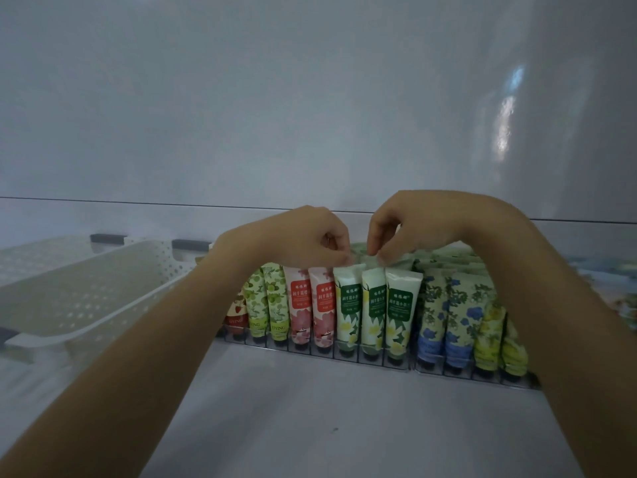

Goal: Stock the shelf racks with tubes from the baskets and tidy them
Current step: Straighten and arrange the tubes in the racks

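A clear rack [348,355] on the white shelf holds rows of upright tubes, caps down. From left come a red strawberry tube [237,313], lime-patterned tubes [267,301], pink flower tubes [312,305], white-and-green tubes [375,310], blue-flower tubes [444,315] and yellow-green tubes [493,336]. My left hand [303,236] and my right hand [406,225] meet above the white-and-green rows, fingers curled. Their fingertips pinch the top edges of tubes in the back rows; exactly which tube each hand holds is hidden.
A white perforated basket [86,291] sits at the left on the shelf, with another basket [44,250] behind it. The glossy white back wall [310,115] rises close behind the rack. Bare shelf surface [310,426] lies in front.
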